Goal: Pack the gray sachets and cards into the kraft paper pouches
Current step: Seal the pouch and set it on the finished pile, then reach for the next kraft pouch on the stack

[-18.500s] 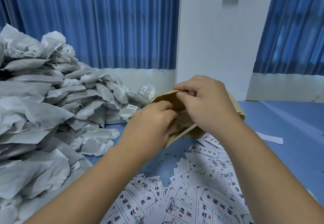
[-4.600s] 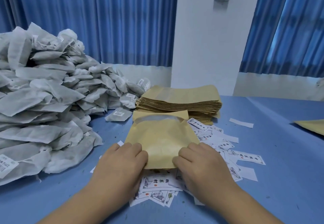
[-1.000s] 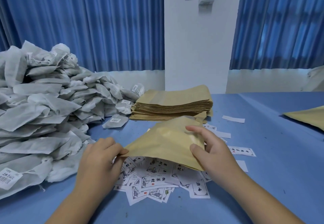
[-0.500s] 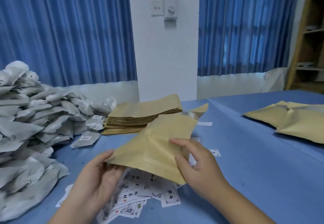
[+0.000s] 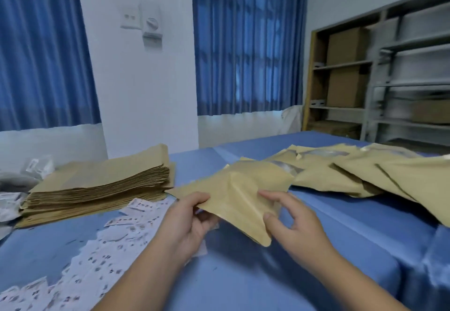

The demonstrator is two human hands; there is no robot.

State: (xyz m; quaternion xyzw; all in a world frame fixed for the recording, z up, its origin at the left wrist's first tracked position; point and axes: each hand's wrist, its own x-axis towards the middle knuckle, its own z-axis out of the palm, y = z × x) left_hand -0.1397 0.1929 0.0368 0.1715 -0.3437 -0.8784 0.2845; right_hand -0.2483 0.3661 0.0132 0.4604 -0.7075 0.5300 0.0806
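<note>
While your left hand (image 5: 190, 220) pinches the near-left edge of a kraft pouch (image 5: 238, 189), thumb on top and fingers curled beneath, your right hand (image 5: 294, 228) grips its near-right side. There the forefinger and thumb lie on the upper face and the other fingers curl behind the edge. You hold the pouch between both hands, clear of the blue cloth (image 5: 243, 276). It is tilted, so its rounded near corner dips toward you and its far end rises away. A shadow falls on the cloth under it.

Printed cards (image 5: 136, 215) lie scattered under and to the left of your left hand, trailing down past your left forearm. They are too blurred to read. Farther left of that hand sits a squared stack of flat kraft pouches (image 5: 102, 181). Beyond the stack, only a few gray sachets (image 5: 17, 184) show.

Just beyond your right hand, and spreading off to its right, a loose heap of kraft pouches (image 5: 353, 174) lies overlapping. Its nearest one almost touches the far end of the pouch you hold.

Past the table, blue curtains (image 5: 248, 42) hang on either side of a white pillar (image 5: 146, 86) that carries a switch plate (image 5: 151, 25). Shelves (image 5: 379, 84) with cardboard boxes (image 5: 345, 45) stand far to the right of your right hand.
</note>
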